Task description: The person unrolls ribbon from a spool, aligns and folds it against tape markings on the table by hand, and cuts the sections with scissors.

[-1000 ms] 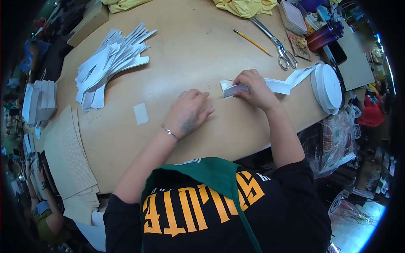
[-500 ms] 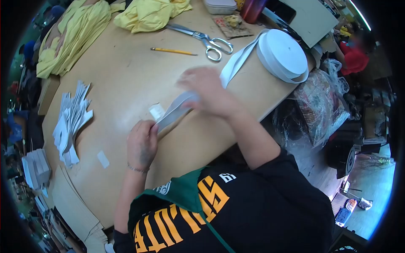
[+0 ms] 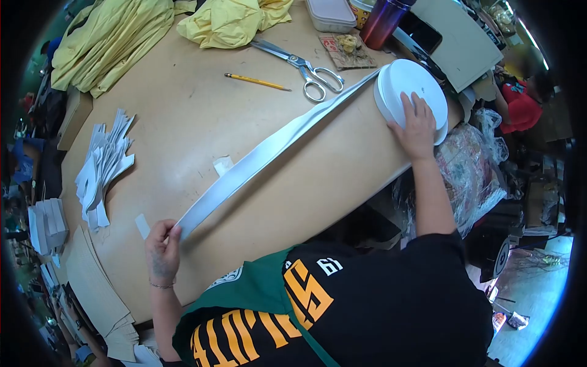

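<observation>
A long white elastic band [image 3: 254, 160] stretches diagonally over the table, from my left hand up to its roll. My left hand [image 3: 163, 244] pinches the band's free end between thumb and fingers near the table's front left. At the upper right, my right hand [image 3: 417, 128] rests with fingers spread on the flat face of the white roll [image 3: 422, 85]. A small white piece [image 3: 223, 165] lies partly under the band. Close to my left hand is another small white strip [image 3: 142, 226].
Scissors [image 3: 299, 64] and a yellow pencil [image 3: 258, 82] lie beyond the band. A pile of cut white strips [image 3: 103, 168] is on the left. Yellow fabric [image 3: 113, 43], a plastic container [image 3: 331, 15], a bottle [image 3: 384, 23] and a phone [image 3: 420, 32] stand or lie at the back.
My left hand has moved down and left, drawing the band out long and taut. My right hand has let go of the band and moved right onto the roll.
</observation>
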`<state>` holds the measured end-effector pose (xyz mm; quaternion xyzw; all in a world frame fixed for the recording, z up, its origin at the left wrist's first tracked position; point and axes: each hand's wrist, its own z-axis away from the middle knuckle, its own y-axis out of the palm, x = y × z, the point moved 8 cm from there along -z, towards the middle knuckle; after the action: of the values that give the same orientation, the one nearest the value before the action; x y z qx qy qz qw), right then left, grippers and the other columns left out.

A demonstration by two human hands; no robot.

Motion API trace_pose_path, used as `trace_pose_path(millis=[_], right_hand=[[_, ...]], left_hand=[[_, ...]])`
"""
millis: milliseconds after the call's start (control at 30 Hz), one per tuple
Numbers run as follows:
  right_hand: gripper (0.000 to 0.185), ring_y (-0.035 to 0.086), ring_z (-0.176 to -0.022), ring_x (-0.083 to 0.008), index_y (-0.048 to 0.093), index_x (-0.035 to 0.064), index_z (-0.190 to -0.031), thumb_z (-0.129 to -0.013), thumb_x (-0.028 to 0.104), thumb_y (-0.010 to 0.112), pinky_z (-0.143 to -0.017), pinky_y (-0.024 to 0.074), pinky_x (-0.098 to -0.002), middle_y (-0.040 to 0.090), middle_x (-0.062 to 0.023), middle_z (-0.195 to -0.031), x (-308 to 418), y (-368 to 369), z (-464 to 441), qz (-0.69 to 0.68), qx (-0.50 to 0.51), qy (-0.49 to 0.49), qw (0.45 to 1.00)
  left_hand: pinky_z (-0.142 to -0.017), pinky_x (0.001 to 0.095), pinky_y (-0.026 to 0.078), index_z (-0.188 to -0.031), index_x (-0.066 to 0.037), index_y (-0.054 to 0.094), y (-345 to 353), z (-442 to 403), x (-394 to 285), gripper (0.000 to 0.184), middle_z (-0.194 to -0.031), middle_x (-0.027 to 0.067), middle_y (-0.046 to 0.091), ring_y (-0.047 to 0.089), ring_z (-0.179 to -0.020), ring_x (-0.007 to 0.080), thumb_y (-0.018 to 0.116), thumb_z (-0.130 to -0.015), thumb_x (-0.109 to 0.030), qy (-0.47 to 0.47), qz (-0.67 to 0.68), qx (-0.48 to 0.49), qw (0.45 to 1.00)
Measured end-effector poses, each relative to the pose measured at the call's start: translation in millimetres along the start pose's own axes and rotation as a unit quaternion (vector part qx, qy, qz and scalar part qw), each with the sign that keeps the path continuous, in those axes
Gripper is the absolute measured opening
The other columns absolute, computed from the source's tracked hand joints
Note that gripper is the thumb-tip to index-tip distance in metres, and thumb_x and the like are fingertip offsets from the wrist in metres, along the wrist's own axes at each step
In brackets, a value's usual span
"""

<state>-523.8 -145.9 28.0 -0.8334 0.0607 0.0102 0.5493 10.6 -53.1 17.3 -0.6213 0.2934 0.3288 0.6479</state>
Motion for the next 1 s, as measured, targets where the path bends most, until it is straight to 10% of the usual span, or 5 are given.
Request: trace_pose_path(millis=[400, 533, 733, 867, 1000], right_hand=[[0.08, 0.04, -0.126, -0.0317, 0.043, 0.016, -0.129, -0.058, 0.009, 0.078, -0.1, 0.0332, -0.0455, 0.041, -0.0118, -0.138, -103, 5, 20, -0.009, 0.061, -0.153, 0.986], [0.071, 0.039, -0.125, -0.0345, 0.05, 0.0111, -0.123, -0.058, 0.015, 0.081, -0.101, 0.0332, -0.0447, 0.042, -0.0142, -0.136, 81, -76, -3, -0.06, 0.08, -0.177, 0.979], [0.046, 0.048, -0.112, -0.0287, 0.055, 0.0079, -0.112, -0.081, 0.041, 0.063, -0.096, 0.0339, -0.0451, 0.054, -0.0127, -0.117, 394, -128, 60, -0.447, 0.126, -0.431, 0.774], [0.033, 0.059, -0.08, -0.0272, 0.062, 0.0032, -0.09, -0.083, 0.036, 0.063, -0.076, 0.0443, -0.0386, 0.062, -0.0122, -0.08, 437, -84, 67, -0.419, 0.269, -0.426, 0.755], [0.027, 0.053, -0.062, -0.0168, 0.062, 0.0003, -0.082, -0.085, 0.027, 0.064, -0.06, 0.043, -0.0311, 0.057, -0.0071, -0.065, 430, -55, 69, -0.546, 0.444, -0.216, 0.677]], left_hand=[[-0.063, 0.029, 0.043, -0.083, 0.0, 0.059, -34, 38, 19, 0.009, -0.073, 0.0104, 0.055, 0.053, -0.066, 0.0192, 0.059, -0.086, -0.009, -0.048, -0.055, -0.024, 0.997], [-0.063, 0.0326, 0.044, -0.083, 0.0, 0.057, -46, 33, -20, 0.009, -0.072, 0.0121, 0.055, 0.055, -0.067, 0.0251, 0.061, -0.083, -0.008, 0.089, -0.152, -0.041, 0.983], [-0.063, 0.0351, 0.045, -0.083, -0.002, 0.058, -40, 26, -64, 0.007, -0.075, 0.0127, 0.056, 0.056, -0.069, 0.0299, 0.063, -0.08, -0.006, 0.219, -0.236, -0.035, 0.946], [-0.064, 0.0302, 0.046, -0.086, -0.003, 0.058, -54, 16, -50, 0.009, -0.076, 0.0088, 0.058, 0.059, -0.069, 0.0218, 0.064, -0.081, -0.007, 0.234, -0.141, -0.083, 0.958], [-0.067, 0.0235, 0.046, -0.093, -0.002, 0.06, -45, 6, 8, 0.012, -0.081, 0.0028, 0.06, 0.057, -0.074, 0.0097, 0.064, -0.085, -0.011, 0.01, 0.256, -0.055, 0.965]])
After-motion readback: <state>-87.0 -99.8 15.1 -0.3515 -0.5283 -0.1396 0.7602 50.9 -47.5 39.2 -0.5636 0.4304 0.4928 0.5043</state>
